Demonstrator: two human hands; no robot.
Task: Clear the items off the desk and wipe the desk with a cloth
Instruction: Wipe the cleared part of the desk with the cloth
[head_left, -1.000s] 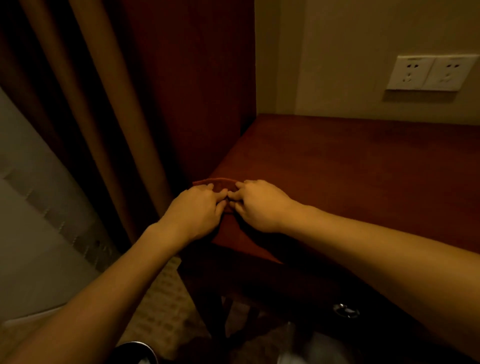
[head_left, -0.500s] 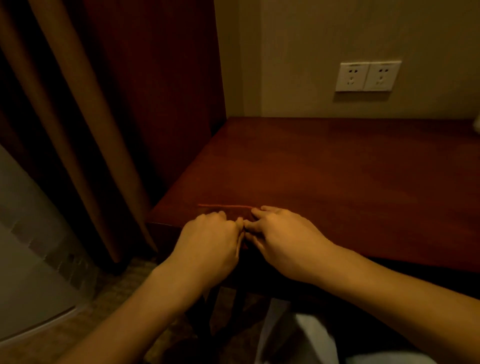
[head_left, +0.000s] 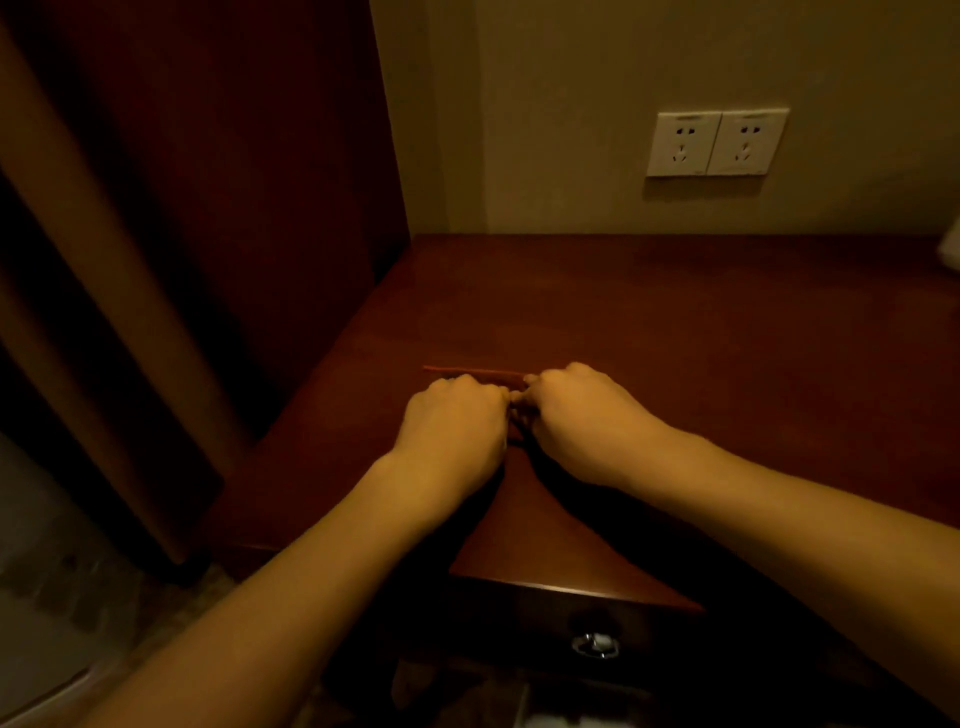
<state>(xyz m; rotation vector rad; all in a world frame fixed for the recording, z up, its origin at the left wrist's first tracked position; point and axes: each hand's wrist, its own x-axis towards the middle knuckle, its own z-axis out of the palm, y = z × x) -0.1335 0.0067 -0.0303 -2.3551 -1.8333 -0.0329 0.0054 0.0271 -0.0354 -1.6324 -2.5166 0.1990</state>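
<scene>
Moved further in from the desk's (head_left: 675, 322) front left corner since a moment ago: both hands and the cloth (head_left: 470, 372) beneath them, now well onto the dark reddish wooden top rather than at its edge. Left hand (head_left: 452, 431) and right hand (head_left: 587, 421) side by side, knuckles up, touching at the thumbs, fingers curled down and gripping the cloth; fingertips themselves hidden, so cannot tell how tightly. Only a thin orange-red strip of cloth visible beyond the knuckles, lying flat on the wood, plus a sliver between the two hands. Smooth, faintly glossy top running back to a beige wall, with a white double socket (head_left: 717, 143) above it to the right. Tall dark red wooden panel (head_left: 234, 182) standing against the desk's left side, brown curtain (head_left: 88, 249) hanging further left. Metal drawer knob (head_left: 596, 645) on the front below the edge. Something pale just cut off at the far right edge, too little visible to identify. Dim, warm lighting throughout.
</scene>
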